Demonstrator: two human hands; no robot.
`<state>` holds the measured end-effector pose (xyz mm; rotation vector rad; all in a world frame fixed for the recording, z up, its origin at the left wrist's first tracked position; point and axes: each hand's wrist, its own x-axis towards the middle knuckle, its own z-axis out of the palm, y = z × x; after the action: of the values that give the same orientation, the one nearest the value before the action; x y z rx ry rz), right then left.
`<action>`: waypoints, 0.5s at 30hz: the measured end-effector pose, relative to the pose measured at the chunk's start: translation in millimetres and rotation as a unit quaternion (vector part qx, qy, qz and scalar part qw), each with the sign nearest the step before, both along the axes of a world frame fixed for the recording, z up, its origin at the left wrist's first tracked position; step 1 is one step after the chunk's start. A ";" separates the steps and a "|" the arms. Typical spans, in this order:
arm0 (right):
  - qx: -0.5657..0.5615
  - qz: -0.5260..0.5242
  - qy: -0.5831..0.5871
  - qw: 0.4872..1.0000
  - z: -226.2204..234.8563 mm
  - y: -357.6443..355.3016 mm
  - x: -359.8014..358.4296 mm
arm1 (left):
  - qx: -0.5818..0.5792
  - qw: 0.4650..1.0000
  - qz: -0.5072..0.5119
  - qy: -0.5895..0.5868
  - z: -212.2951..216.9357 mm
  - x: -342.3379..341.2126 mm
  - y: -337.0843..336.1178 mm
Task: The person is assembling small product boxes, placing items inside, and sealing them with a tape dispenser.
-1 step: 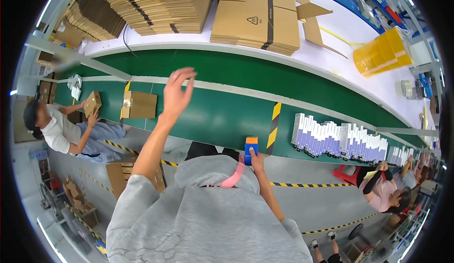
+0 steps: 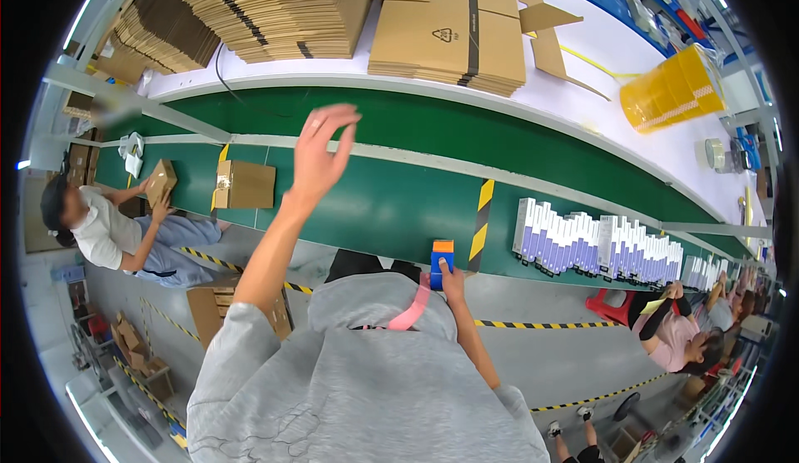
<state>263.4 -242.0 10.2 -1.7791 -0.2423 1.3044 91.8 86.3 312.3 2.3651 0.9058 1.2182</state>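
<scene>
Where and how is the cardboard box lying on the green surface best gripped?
Probably across its right end, the left hand coming from the right: the cardboard box lies flat on the green surface, that end is nearer the hand, and its long edges run roughly parallel.

Before us is a belt (image 2: 374, 205). On it, a box (image 2: 250, 185) sits left and packs (image 2: 591, 242) right, with a stripe (image 2: 481, 226) between. At its near edge, a second box (image 2: 442, 261) is in our right hand (image 2: 452, 283). On the far shelf (image 2: 308, 70), card stacks (image 2: 449, 34) lie left of tape rolls (image 2: 668, 92).
</scene>
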 end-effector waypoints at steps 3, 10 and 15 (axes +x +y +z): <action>-0.002 -0.011 0.008 1.000 7.9 -3.9 1.1 | 0.115 0.987 -0.091 0.059 65.9 61.7 19.7; -0.006 -0.020 0.029 0.999 24.4 -3.8 -2.3 | 0.149 0.942 -0.125 0.275 67.3 113.4 86.0; 0.000 -0.043 -0.003 0.999 -22.0 -21.0 -1.4 | 0.166 0.919 -0.118 0.336 76.4 118.4 86.3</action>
<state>262.1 -263.0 -11.8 -1.7738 -0.1669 1.2384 210.2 172.6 388.7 3.1389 0.5761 0.4756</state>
